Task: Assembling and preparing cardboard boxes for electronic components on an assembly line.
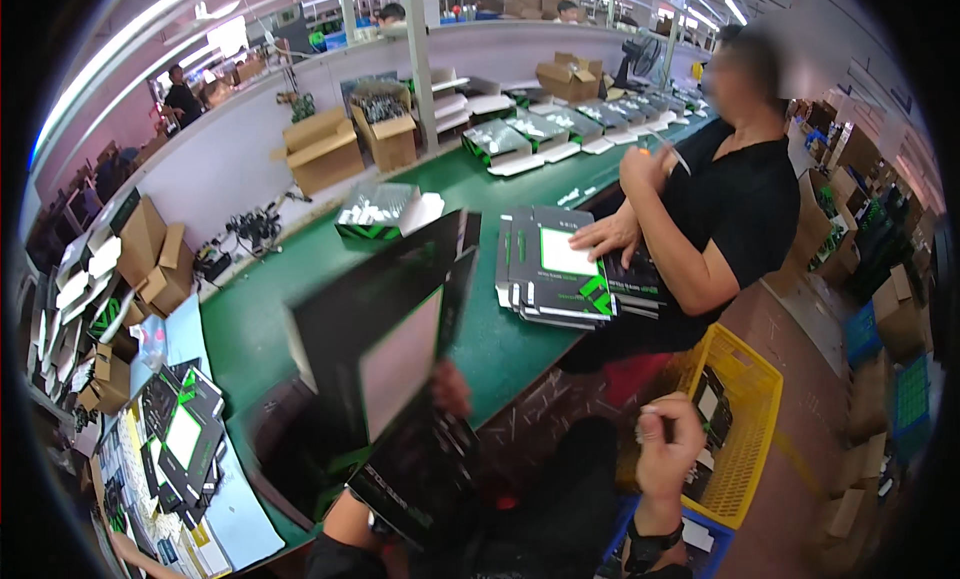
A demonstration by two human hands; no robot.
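Black flattened cartons (335, 319) with green marks and a pale window panel stand tilted up in front of me, smeared by motion. My left hand (452, 389) is closed on their edge; part of it and the forearm are hidden behind the cardboard. At the lower right, my right hand (670, 444) is raised with its fingers curled in, a dark watch on the wrist. Nothing shows in its fingers. It hovers beside a yellow plastic basket (765, 409) with dark pieces inside.
Across the green table (270, 364), a co-worker (745, 179) in black rests one hand on a stack of black cartons (515, 264). Open filled boxes (500, 144) line the back. Loose cartons (190, 439) lie at left; brown boxes (320, 149) stand by the partition.
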